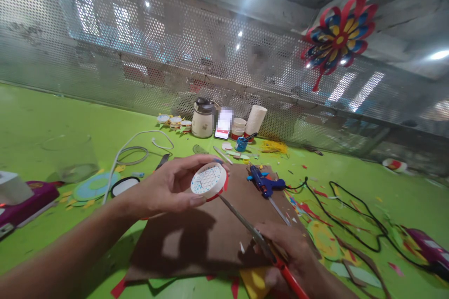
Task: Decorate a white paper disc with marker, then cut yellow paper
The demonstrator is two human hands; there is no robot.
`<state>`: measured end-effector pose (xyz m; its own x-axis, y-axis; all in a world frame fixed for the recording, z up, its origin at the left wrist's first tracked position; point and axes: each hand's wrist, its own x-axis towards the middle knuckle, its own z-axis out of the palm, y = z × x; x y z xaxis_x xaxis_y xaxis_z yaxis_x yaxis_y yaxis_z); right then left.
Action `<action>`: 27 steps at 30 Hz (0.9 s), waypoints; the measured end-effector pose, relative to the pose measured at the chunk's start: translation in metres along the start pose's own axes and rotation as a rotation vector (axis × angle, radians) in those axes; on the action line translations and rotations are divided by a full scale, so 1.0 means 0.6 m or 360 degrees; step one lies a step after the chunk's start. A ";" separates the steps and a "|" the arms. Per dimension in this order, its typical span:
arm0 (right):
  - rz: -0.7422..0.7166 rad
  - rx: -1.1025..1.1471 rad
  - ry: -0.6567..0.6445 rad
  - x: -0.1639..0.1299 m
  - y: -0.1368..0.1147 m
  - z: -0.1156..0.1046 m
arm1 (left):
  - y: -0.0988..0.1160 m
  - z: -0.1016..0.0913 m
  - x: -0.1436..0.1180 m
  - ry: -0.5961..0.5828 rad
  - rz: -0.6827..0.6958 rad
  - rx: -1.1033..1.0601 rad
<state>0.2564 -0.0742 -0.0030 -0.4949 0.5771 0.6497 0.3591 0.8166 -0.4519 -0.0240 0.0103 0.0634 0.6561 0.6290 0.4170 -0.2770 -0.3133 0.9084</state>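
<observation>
My left hand holds the cut-off bottom of a paper cup between thumb and fingers. Its round base faces me, drawn with a blue dotted and lined pattern, and red shows along the lower rim. In my right hand are scissors with red handles. Their blades point up and left, the tips close to the cup's red edge; whether they touch it I cannot tell. Below both hands lies a brown cardboard sheet. On its far right part rests a blue glue gun.
Behind stand a kettle, a phone, a stack of paper cups and a blue jar. A black cord loops at right. Power strips and paper scraps lie around. A perforated metal screen borders the green table.
</observation>
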 end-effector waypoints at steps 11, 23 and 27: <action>0.0095 -0.0014 -0.0105 -0.025 0.017 0.007 | -0.003 -0.002 -0.001 -0.0038 0.0003 -0.0040; 0.0065 -0.0037 0.0029 -0.030 0.024 0.017 | 0.008 -0.001 -0.003 0.0012 -0.0001 0.0255; 0.0066 0.0021 -0.0063 -0.030 0.028 0.012 | 0.018 0.004 -0.003 0.0011 0.0048 0.0393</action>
<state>0.2658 -0.0708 -0.0264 -0.5107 0.6104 0.6055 0.3696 0.7917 -0.4864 -0.0266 0.0038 0.0724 0.6449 0.6216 0.4446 -0.1157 -0.4956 0.8608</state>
